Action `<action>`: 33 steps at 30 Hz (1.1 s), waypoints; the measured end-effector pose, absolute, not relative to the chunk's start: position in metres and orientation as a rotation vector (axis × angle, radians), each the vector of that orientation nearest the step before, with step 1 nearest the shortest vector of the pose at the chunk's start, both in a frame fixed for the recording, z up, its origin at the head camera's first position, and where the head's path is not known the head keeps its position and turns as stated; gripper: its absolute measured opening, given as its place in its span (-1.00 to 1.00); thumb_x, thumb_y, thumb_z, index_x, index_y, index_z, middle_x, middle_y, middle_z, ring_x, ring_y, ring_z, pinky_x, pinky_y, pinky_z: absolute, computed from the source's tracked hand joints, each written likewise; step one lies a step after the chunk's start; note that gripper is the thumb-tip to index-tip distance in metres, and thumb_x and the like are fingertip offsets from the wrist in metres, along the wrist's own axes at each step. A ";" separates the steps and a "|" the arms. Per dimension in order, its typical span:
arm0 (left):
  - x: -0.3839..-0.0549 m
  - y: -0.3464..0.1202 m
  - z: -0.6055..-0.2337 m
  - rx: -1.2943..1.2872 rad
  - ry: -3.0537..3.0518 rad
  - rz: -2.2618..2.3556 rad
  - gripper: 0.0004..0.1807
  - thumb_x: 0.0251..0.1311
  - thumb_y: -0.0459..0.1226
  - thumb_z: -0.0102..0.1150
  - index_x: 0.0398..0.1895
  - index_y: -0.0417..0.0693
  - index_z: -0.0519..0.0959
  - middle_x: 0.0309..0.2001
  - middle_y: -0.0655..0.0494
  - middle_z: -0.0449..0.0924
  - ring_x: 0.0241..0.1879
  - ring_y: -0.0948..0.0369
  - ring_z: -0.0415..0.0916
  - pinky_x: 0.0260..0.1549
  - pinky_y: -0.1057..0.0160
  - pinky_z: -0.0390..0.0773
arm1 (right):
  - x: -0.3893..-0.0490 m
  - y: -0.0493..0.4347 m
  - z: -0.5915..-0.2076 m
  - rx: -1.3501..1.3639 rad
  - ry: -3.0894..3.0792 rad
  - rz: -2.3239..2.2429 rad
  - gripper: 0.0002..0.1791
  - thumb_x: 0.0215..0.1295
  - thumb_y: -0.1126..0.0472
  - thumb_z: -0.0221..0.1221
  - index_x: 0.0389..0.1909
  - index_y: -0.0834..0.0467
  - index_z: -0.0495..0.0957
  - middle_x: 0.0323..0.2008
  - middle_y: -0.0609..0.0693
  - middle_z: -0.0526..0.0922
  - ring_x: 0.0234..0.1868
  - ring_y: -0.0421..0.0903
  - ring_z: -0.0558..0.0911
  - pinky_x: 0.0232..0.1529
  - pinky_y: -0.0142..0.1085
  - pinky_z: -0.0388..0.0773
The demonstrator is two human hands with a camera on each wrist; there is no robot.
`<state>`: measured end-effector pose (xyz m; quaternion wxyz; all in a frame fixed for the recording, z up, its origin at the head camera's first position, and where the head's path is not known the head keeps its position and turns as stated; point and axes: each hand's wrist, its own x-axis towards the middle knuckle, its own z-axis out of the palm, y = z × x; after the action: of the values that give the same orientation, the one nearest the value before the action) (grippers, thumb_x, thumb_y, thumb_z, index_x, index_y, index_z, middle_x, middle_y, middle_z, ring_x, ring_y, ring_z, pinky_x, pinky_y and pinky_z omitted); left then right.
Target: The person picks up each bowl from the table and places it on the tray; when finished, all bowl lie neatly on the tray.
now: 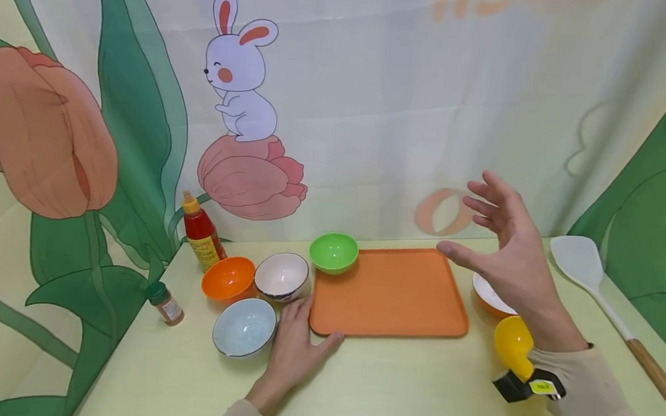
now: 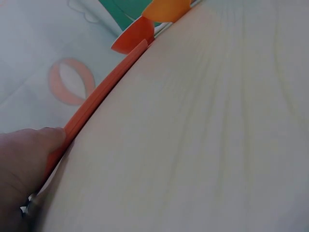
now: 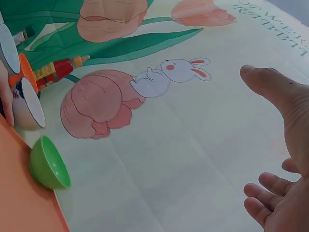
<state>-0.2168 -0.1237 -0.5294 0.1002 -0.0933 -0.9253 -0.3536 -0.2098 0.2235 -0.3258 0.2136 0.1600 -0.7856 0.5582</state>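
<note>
My left hand (image 1: 297, 350) rests at the near left corner of an orange tray (image 1: 390, 299), its fingers along the left side and thumb at the front edge. In the left wrist view the thumb (image 2: 48, 137) touches the tray's edge. A green bowl (image 1: 334, 253) sits at the tray's back left corner. Just left of this hand are a white bowl (image 1: 282, 274) and a light blue bowl (image 1: 245, 326). My right hand (image 1: 503, 242) is raised above the tray's right side, holding nothing, with thumb and fingers spread wide apart.
An orange bowl (image 1: 229, 279), a red sauce bottle (image 1: 202, 232) and a green-capped jar (image 1: 165, 303) stand left. Below the right wrist are a white-lined orange bowl (image 1: 489, 295) and a yellow bowl-shaped thing (image 1: 512, 343). A white spatula (image 1: 581, 262) lies far right. A printed curtain (image 1: 372, 109) hangs behind.
</note>
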 end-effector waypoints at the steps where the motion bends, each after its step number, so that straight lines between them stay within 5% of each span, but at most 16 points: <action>1: -0.217 -0.124 -0.529 -0.275 -2.735 -1.043 0.09 0.30 0.17 0.53 0.67 -0.33 0.33 0.59 -0.22 0.37 0.60 -0.16 0.26 0.67 -0.17 0.28 | -0.206 0.229 -0.326 0.449 -2.166 1.540 0.26 0.22 0.43 0.59 0.80 -0.18 0.10 0.63 -0.08 0.39 0.55 -0.09 0.47 0.40 -0.54 0.44; 8: -0.217 -0.124 -0.528 -0.268 -2.733 -1.059 0.10 0.31 0.17 0.53 0.68 -0.32 0.31 0.62 -0.21 0.35 0.62 -0.16 0.24 0.68 -0.17 0.25 | -0.183 0.281 -0.335 0.523 -2.038 1.550 0.36 -0.02 0.78 0.47 0.79 0.01 0.15 0.60 0.03 0.42 0.47 -0.15 0.54 0.35 -0.54 0.47; 16: -0.215 -0.126 -0.528 -0.267 -2.725 -1.053 0.09 0.29 0.16 0.54 0.67 -0.33 0.33 0.60 -0.22 0.36 0.62 -0.16 0.24 0.68 -0.18 0.25 | -0.161 0.331 -0.368 0.528 -1.938 1.670 0.41 -0.17 0.94 0.37 0.77 0.15 0.16 0.57 0.04 0.45 0.48 -0.14 0.52 0.37 -0.56 0.44; 26: -0.216 -0.125 -0.529 -0.274 -2.734 -1.059 0.11 0.31 0.19 0.52 0.68 -0.33 0.31 0.62 -0.23 0.34 0.63 -0.17 0.23 0.68 -0.19 0.25 | -0.144 0.362 -0.437 0.416 -2.085 1.597 0.32 0.04 0.85 0.38 0.80 0.13 0.08 0.60 -0.14 0.41 0.48 -0.34 0.48 0.42 -0.66 0.35; 30: -0.217 -0.124 -0.531 -0.270 -2.739 -1.058 0.12 0.31 0.19 0.52 0.69 -0.32 0.30 0.63 -0.22 0.34 0.63 -0.17 0.22 0.68 -0.19 0.24 | -0.137 0.369 -0.464 0.287 -2.299 1.443 0.31 0.23 0.68 0.43 0.84 -0.01 -0.05 0.68 -0.21 0.29 0.46 -0.52 0.38 0.39 -0.74 0.27; 33: -0.218 -0.123 -0.531 -0.275 -2.735 -1.044 0.11 0.31 0.19 0.52 0.68 -0.32 0.31 0.62 -0.22 0.34 0.62 -0.16 0.24 0.68 -0.19 0.25 | -0.133 0.373 -0.482 0.175 -2.433 1.364 0.30 0.34 0.49 0.48 0.86 -0.08 -0.14 0.76 -0.08 0.19 0.41 -0.63 0.31 0.35 -0.80 0.23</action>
<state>-0.2178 -0.1228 -0.5309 0.1006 -0.0930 -0.9255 -0.3532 -0.1329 0.3729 -0.4816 0.1723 0.0616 -0.8575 0.4808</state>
